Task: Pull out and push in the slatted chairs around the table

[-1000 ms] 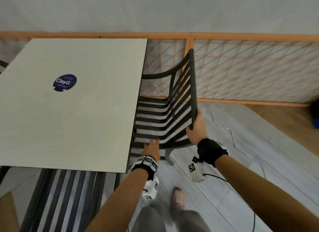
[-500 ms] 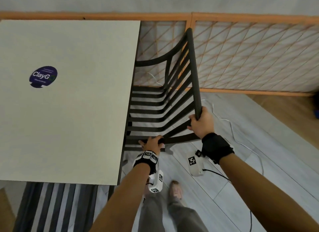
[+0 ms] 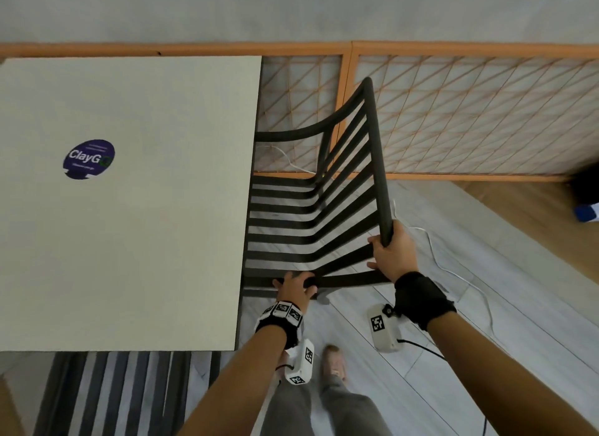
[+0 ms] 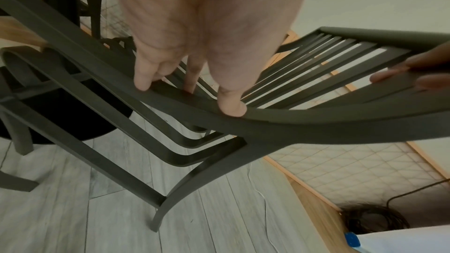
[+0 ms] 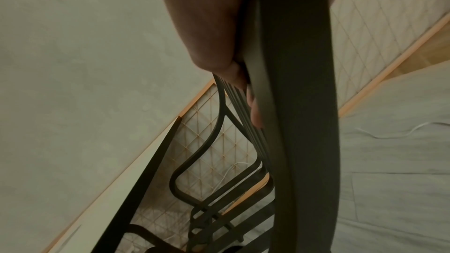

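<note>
Head view. The chair (image 3: 311, 215), dark and slatted, stands at the right edge of the tabletop (image 3: 129, 208), its seat partly tucked under that edge and its back toward the person. The right hand (image 3: 393, 252) is wrapped round the near end of the back's top rail; the left hand (image 3: 295, 288) holds the near side rail, down where the seat meets the back. Judgement: one high and one low hold lets the chair be steered square to the tabletop without twisting. Both forearms reach forward, the left lower and closer to the tabletop edge. A lattice screen (image 3: 470, 117) stands close behind the chair, and a white cable (image 3: 453, 273) lies on the floor by its rear leg; either could foul a long pull.

Left wrist view. The left hand's fingers (image 4: 143, 82) curl over the top of the curved side rail and the thumb (image 4: 231, 107) presses on its near face, so the hand is closed on the chair. The chair's near leg (image 4: 170, 205) stands on the grey floor planks. The right hand's fingertips (image 4: 389, 76) show at the far end of the back.

Right wrist view. The top rail (image 5: 299, 122) runs straight away from the camera through the closed right hand, fingertips (image 5: 233, 72) hooked behind it against the slats. The tabletop edge (image 5: 136, 180) runs alongside the chair, near it.
</note>
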Demonstrator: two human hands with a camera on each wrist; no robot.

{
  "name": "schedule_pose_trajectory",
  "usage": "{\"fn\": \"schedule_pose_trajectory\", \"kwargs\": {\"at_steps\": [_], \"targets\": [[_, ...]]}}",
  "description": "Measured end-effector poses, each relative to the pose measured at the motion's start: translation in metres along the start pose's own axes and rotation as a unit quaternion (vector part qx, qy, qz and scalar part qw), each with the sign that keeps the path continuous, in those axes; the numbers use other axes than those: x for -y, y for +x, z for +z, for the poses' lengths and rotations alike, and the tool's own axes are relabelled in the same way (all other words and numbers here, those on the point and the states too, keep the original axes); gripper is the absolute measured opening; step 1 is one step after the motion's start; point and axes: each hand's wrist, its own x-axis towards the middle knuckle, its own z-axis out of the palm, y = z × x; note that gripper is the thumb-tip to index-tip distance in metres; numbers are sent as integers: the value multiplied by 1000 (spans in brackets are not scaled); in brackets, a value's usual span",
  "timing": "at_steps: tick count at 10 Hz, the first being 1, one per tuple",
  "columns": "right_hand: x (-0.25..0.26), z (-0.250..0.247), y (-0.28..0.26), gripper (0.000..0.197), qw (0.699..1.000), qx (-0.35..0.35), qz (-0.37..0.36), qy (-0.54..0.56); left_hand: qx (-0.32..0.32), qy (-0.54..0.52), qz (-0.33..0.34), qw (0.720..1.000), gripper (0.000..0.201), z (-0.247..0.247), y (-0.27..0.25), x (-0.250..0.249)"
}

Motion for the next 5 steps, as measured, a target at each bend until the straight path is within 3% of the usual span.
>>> {"fn": "schedule_pose_trajectory", "kwargs": {"at_steps": [2, 3, 5], "targets": [[2, -1, -22, 54, 998, -29, -28, -57, 11, -20, 36, 999, 51, -9, -28, 15], [3, -1, -37, 63, 995, -38, -47, -74, 3, -18, 47, 999, 48, -9, -38, 21], [13, -11, -72, 62, 992, -38, -75, -89, -14, -20, 66, 998, 30, -8, -70, 36]]}}
